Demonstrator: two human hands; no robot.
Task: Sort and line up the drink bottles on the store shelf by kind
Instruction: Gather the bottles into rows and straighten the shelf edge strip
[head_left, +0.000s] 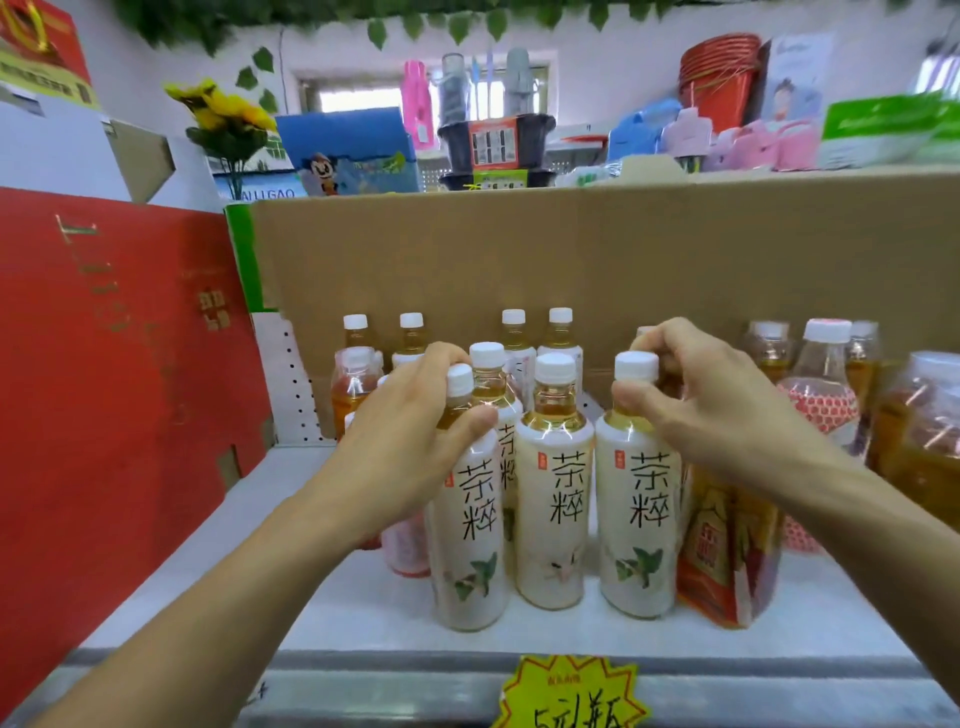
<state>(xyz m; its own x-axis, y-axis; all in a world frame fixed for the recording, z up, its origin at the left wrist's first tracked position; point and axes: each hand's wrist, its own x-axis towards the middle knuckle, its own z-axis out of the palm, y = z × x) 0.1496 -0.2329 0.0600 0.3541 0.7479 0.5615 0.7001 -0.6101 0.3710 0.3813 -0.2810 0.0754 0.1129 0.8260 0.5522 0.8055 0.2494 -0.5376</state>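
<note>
White-labelled tea bottles are standing three abreast near the front of the shelf (332, 597) on my head feed. I am watching the left hand (410, 441) wrapping its fingers round the neck of the left tea bottle (470, 519). The right hand (711, 395) is curling round the neck of the right tea bottle (639, 493), thumb in front. The middle tea bottle (553, 493) is standing between them, and an orange-labelled bottle (727, 551) is sitting just beside the right one, before the cardboard sheet (571, 260)
</note>
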